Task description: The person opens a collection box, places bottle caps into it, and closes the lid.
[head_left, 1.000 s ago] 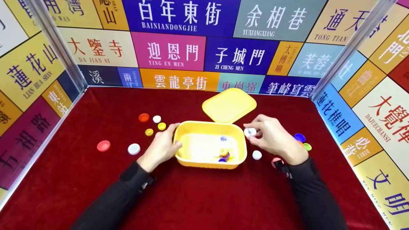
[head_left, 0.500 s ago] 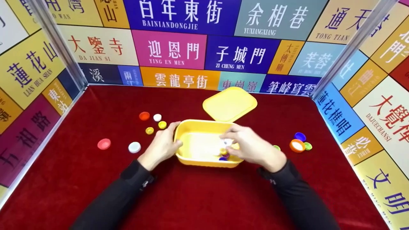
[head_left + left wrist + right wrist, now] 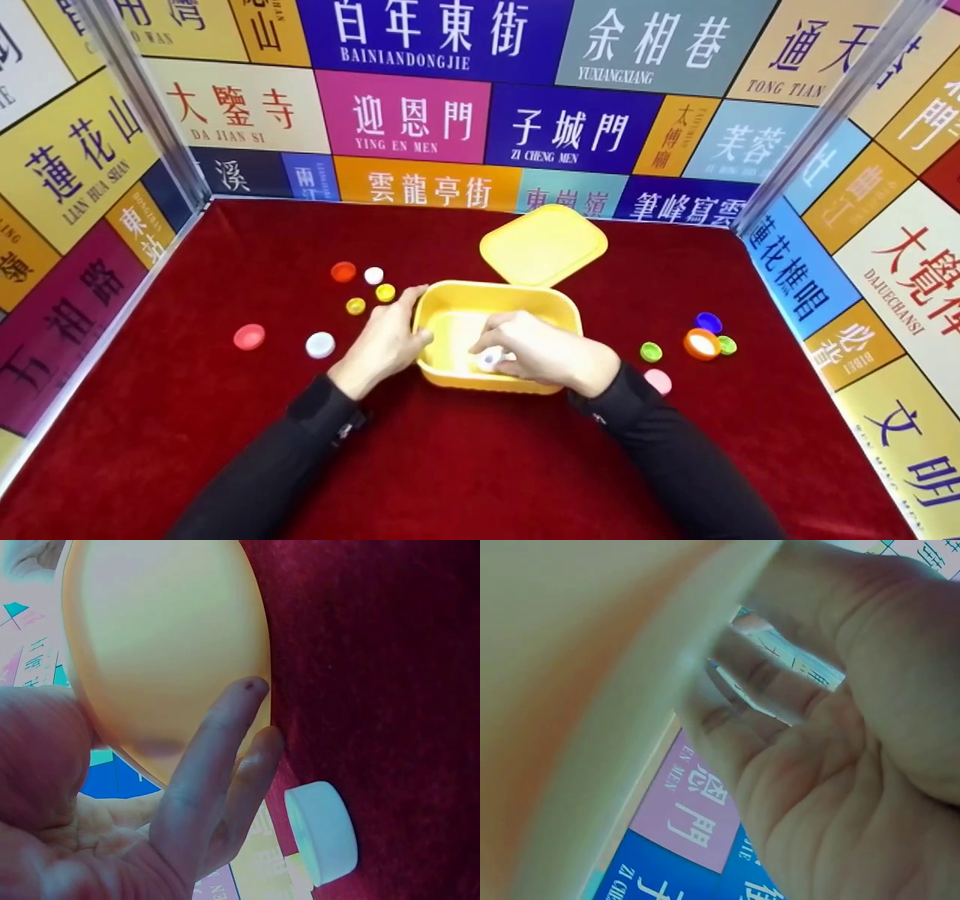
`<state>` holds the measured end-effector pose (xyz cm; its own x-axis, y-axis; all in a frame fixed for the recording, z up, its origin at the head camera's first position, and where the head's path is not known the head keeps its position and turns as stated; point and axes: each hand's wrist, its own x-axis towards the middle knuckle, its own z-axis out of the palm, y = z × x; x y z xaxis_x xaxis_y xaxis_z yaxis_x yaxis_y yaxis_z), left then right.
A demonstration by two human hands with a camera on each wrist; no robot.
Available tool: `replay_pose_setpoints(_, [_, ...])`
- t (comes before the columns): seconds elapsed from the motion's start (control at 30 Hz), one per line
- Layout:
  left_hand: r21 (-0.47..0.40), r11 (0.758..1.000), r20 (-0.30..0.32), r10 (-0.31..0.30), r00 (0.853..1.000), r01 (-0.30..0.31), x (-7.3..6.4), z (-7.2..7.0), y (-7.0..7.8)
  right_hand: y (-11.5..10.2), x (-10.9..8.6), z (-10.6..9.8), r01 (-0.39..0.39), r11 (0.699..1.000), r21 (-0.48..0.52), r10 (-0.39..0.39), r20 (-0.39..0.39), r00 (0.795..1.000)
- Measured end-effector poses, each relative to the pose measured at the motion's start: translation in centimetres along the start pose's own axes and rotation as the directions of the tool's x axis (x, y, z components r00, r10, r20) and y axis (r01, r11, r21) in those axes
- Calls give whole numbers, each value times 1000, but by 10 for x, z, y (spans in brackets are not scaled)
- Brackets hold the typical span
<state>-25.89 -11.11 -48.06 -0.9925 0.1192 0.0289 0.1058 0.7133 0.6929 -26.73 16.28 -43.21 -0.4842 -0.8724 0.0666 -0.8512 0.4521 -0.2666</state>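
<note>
A yellow plastic box [image 3: 450,294] stands in the middle of the red-covered table. My left hand [image 3: 386,335] grips its left end, thumb over the rim and fingers along the outer wall; the left wrist view shows those fingers [image 3: 214,750] against the box. Inside the box, low over its floor, my right hand [image 3: 536,349] pinches a white bottle cap [image 3: 491,358]. The caps lying in the box's right part are hidden behind this hand. The right wrist view has the box wall [image 3: 630,690] close up, with the right hand [image 3: 817,742] reaching over it.
A yellow lid [image 3: 544,246] lies behind the box. Loose caps on the left include a red one [image 3: 343,271], a white one [image 3: 320,345] and a pink one [image 3: 249,337]. On the right are an orange cap [image 3: 702,343], a blue cap [image 3: 708,322] and a pale pink cap [image 3: 658,382].
My right hand has moved left with the white bottle cap, from beside the box's right end to inside the box. The left hand keeps its hold on the box.
</note>
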Motion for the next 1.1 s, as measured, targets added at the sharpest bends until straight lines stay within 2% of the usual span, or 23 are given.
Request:
replay_pose_setpoints(0.13, [6, 1000, -9, 14, 1000, -14, 1, 0, 1, 3, 2, 2, -4, 1000, 16, 4, 23, 1000])
replay_pose_setpoints(0.3, [4, 999, -26, 32, 999, -32, 0, 0, 2, 5, -1, 1, -19, 999, 48, 18, 9, 1000])
replay_pose_setpoints(0.5, [-2, 1000, -21, 18, 1000, -18, -1, 0, 0, 6, -2, -1, -29, 997, 65, 30, -14, 999])
replay_pose_setpoints(0.73, [-16, 1000, -17, 13, 1000, -13, -1, -1, 1, 4, -7, -8, -82, 993, 84, 84, -28, 996])
replay_pose_setpoints(0.93, [-23, 1000, -9, 6, 1000, -6, -1, 0, 2, 6, -20, -14, -79, 996, 41, 82, -102, 991])
replay_pose_setpoints(1.1, [-22, 1000, -10, 8, 1000, -8, -1, 0, 2, 13, -33, -22, -90, 995, 45, 96, -154, 983])
